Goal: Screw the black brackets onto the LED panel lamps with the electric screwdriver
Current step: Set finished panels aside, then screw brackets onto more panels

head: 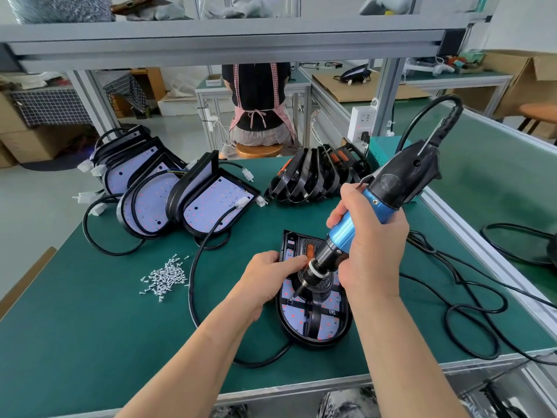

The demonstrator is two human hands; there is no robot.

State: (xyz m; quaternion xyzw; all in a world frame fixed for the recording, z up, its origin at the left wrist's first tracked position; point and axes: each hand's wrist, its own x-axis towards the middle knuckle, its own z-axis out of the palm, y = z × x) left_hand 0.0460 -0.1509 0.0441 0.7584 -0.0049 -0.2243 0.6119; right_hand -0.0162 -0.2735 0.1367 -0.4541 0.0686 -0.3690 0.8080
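The right hand is wrapping its grip tight round the blue barrel of the electric screwdriver, which is slanting from upper right down to lower left. Its bit is meeting the left side of the LED panel lamp; any screw there is too small to make out. The lamp is lying flat on the green counter, rounded end toward the person, with the black bracket lying along its panel. The left hand is curling its grip over the lamp's left edge, just beside the bit, steadying it. Loose screws are lying heaped well to the left, nearer the left hand, which is looking best placed to fetch the next
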